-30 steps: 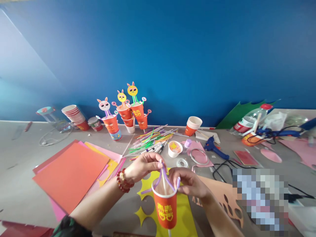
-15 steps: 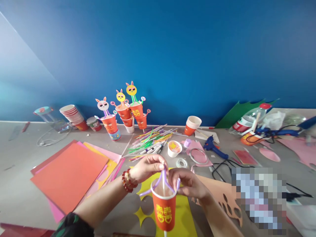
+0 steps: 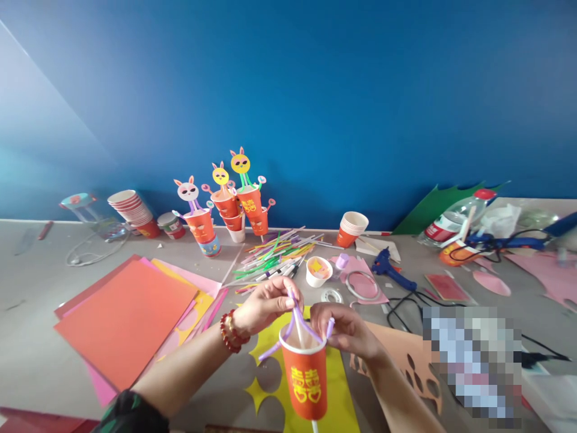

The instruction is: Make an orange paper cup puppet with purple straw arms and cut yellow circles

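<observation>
A red paper cup (image 3: 306,385) with gold characters is held up in front of me, tilted slightly, with a white stick (image 3: 315,427) coming out of its base. Purple straws (image 3: 308,329) rise from inside it, and bent ends stick out over the rim on both sides. My left hand (image 3: 274,304), with a red bead bracelet on the wrist, pinches the top of the straws above the cup. At the cup's right rim, my right hand (image 3: 345,331) has its fingers closed around the rim and the bent straw end there; some of its fingertips are hidden.
Cut yellow card (image 3: 331,379) lies beneath the cup. Red and orange sheets (image 3: 130,319) are on the left. Behind are a pile of coloured straws (image 3: 274,255), finished rabbit cups (image 3: 199,225), a small tub (image 3: 319,272), tape (image 3: 332,296) and a blue glue gun (image 3: 392,270) with its cable.
The cup has shifted slightly right and tilted a little more. My left hand has moved a little left with the straw tops. My right hand stays at the rim.
</observation>
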`<state>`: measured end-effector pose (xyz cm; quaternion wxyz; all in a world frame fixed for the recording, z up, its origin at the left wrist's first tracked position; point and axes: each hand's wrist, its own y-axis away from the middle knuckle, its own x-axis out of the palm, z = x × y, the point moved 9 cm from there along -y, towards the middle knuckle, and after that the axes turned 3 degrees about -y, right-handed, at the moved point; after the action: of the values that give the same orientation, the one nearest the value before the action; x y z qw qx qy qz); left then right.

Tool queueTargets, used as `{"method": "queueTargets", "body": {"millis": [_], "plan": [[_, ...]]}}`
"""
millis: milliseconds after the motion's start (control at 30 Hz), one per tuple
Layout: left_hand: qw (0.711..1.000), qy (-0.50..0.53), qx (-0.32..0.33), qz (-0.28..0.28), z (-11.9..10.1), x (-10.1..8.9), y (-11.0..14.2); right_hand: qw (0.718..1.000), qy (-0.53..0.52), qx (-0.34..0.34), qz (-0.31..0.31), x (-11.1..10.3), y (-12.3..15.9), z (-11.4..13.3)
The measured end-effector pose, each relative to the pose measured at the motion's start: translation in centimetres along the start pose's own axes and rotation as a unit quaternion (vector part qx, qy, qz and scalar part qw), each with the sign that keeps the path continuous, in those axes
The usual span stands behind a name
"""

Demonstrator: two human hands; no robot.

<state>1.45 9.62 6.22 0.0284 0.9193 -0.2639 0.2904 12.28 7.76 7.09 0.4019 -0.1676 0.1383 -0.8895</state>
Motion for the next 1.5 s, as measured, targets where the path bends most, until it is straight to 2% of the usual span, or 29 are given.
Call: {"method": "queueTargets", "body": {"millis": [233,400,633,867,967,1133,1233,1300,1400,1500], "plan": [[0.996,0.072,0.036,0.049,0.9,0.2,0.0,1.000,0.001,-0.010,0.003,-0.1,0.1,-0.1],[0.994,0.087,0.041,0.043,1.2,-0.1,-0.1,1.000,0.000,-0.011,-0.004,0.0,0.1,0.0],[0.999,-0.039,0.022,-0.014,-0.3,-0.2,0.3,1.000,-0.005,0.008,-0.007,0.1,-0.2,-0.1],[0.992,-0.097,0.004,-0.080,-0.9,-1.1,0.9,1.000,0.014,0.003,-0.010,0.0,-0.3,0.0],[0.991,-0.111,0.011,-0.080,-1.0,-1.2,1.1,1.000,0.015,0.004,-0.010,0.0,-0.3,-0.1],[0.986,-0.160,0.013,-0.038,-1.5,-0.7,1.4,1.000,0.011,0.000,-0.009,0.0,-0.3,0.2],[0.973,-0.227,0.023,-0.041,-2.2,-1.0,1.7,1.000,0.007,0.007,-0.012,0.0,-0.2,0.1],[0.956,-0.286,0.056,-0.024,-3.0,-0.9,2.0,1.000,0.008,0.011,-0.014,-0.1,-0.1,0.0],[0.901,-0.409,0.133,0.055,-4.4,0.2,3.0,1.000,0.013,0.006,-0.017,-0.3,0.1,0.2],[0.848,-0.492,0.154,0.125,-4.5,0.5,4.5,1.000,0.007,0.008,-0.027,-0.5,0.2,0.3]]}}
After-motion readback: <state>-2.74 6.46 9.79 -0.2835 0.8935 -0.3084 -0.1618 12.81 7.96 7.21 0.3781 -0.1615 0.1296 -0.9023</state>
